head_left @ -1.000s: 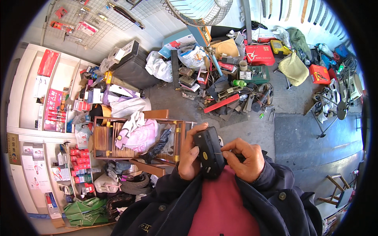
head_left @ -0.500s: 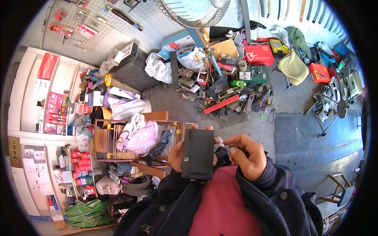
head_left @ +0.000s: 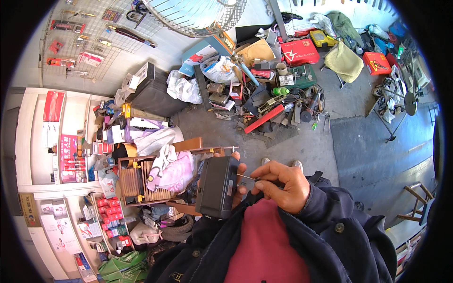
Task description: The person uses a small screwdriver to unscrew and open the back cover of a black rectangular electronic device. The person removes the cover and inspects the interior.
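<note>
A black, box-shaped device (head_left: pixel 216 188) is tilted in front of my chest, its right side turned up and showing a small pale label. My left hand (head_left: pixel 241 169) is wrapped round it, with the fingertips showing along its right edge and the rest mostly hidden behind it. In a pinch of thumb and forefinger, my right hand (head_left: pixel 286 186) holds a thin metal rod (head_left: pixel 245 176). The rod's tip meets the device's right side, or comes very near it. Its other end goes into the fingers, so I cannot tell what kind of tool or part it is.
Left of the device stands a wooden folding frame (head_left: pixel 130 183) with pink and white cloth (head_left: pixel 173 172) on it. Shelves of boxes (head_left: pixel 28 160) line the left. A heap of parts and tools (head_left: pixel 278 111) covers the floor ahead, and a wooden stool (head_left: pixel 417 203) stands far right.
The device has shifted left and rolled to expose its right side. My right hand has moved slightly left, and the thin rod now shows between its fingers and the device.
</note>
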A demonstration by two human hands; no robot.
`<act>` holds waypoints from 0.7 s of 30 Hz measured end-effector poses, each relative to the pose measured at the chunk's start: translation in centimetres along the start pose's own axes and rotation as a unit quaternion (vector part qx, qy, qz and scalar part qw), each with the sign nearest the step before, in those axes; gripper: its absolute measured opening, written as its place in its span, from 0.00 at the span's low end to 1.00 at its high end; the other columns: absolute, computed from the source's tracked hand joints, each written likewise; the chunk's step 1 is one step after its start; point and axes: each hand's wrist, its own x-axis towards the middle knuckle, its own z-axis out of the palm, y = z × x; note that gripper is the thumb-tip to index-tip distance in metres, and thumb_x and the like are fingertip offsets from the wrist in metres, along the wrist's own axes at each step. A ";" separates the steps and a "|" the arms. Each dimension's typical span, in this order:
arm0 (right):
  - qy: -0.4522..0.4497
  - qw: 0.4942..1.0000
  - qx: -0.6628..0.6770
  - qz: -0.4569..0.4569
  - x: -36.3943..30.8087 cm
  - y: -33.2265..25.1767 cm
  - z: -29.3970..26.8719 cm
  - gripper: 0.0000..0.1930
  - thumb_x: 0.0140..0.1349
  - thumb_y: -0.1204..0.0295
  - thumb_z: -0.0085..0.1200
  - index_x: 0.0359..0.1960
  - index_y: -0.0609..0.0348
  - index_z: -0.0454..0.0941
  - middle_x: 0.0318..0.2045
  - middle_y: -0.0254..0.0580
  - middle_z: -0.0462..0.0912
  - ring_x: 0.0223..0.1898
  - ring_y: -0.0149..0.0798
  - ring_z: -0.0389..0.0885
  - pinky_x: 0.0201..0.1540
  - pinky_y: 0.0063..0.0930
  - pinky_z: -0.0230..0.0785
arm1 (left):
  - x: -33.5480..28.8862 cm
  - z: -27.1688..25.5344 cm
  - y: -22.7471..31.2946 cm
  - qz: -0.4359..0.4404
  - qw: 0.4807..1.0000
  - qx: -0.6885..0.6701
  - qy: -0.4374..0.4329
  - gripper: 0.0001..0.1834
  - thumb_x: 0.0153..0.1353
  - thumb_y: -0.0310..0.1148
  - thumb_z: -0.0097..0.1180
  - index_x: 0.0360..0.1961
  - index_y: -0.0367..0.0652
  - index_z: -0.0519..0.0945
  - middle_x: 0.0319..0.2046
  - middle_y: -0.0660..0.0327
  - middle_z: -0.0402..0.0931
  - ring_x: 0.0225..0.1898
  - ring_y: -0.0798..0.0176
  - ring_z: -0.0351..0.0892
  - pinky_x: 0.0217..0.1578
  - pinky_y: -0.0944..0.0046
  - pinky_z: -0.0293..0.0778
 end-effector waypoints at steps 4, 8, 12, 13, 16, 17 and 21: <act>-0.001 1.000 0.002 -0.024 0.2 -0.1 0.1 0.11 0.73 0.80 0.55 0.54 0.69 0.80 0.32 0.45 0.91 0.33 0.29 0.87 0.39 0.25 0.79 | 0.4 0.0 0.3 -0.029 0.999 0.015 -0.030 0.34 0.80 0.47 0.48 0.82 0.52 0.57 0.83 0.52 0.44 0.84 0.42 0.46 0.66 0.37 0.73; 0.003 1.000 -0.014 -0.027 0.5 -0.2 0.1 0.09 0.73 0.78 0.57 0.51 0.68 0.80 0.31 0.45 0.90 0.33 0.33 0.89 0.38 0.27 0.80 | 0.4 -0.4 0.1 -0.019 0.998 0.043 -0.038 0.34 0.79 0.45 0.49 0.81 0.50 0.58 0.84 0.53 0.42 0.84 0.44 0.47 0.62 0.38 0.77; 0.006 0.997 -0.058 -0.048 0.8 -0.3 0.2 0.10 0.73 0.75 0.58 0.52 0.66 0.80 0.31 0.49 0.89 0.33 0.41 0.92 0.37 0.32 0.81 | -0.1 -0.5 -0.1 -0.002 0.999 0.043 -0.018 0.34 0.79 0.45 0.50 0.81 0.48 0.59 0.84 0.52 0.42 0.83 0.44 0.51 0.58 0.39 0.81; 0.006 0.997 -0.060 -0.042 0.8 -0.3 0.2 0.10 0.73 0.75 0.58 0.52 0.65 0.80 0.31 0.50 0.89 0.32 0.43 0.92 0.37 0.33 0.81 | -0.1 -0.5 -0.2 0.000 0.999 0.042 -0.008 0.34 0.79 0.44 0.51 0.80 0.48 0.60 0.84 0.52 0.42 0.82 0.44 0.52 0.57 0.39 0.82; 0.002 0.997 -0.061 -0.042 0.8 -0.3 0.1 0.10 0.72 0.74 0.59 0.51 0.65 0.80 0.32 0.53 0.89 0.33 0.46 0.92 0.36 0.34 0.81 | -0.1 -0.5 0.0 -0.003 0.999 0.048 -0.010 0.34 0.79 0.45 0.50 0.80 0.49 0.60 0.84 0.51 0.42 0.82 0.43 0.54 0.56 0.40 0.82; 0.004 0.996 -0.061 -0.057 0.8 -0.3 0.2 0.10 0.72 0.75 0.58 0.51 0.66 0.80 0.32 0.53 0.89 0.33 0.46 0.92 0.36 0.34 0.81 | 0.0 -0.5 0.0 -0.004 0.998 0.055 -0.014 0.34 0.79 0.45 0.50 0.81 0.50 0.59 0.84 0.51 0.42 0.82 0.43 0.54 0.55 0.40 0.82; 0.023 0.995 -0.054 -0.082 1.0 -0.3 0.4 0.07 0.73 0.77 0.59 0.49 0.67 0.80 0.26 0.45 0.87 0.27 0.33 0.86 0.32 0.28 0.76 | 0.1 -0.3 0.0 -0.005 0.998 0.054 -0.013 0.34 0.80 0.44 0.48 0.82 0.54 0.56 0.83 0.50 0.42 0.81 0.43 0.55 0.52 0.41 0.83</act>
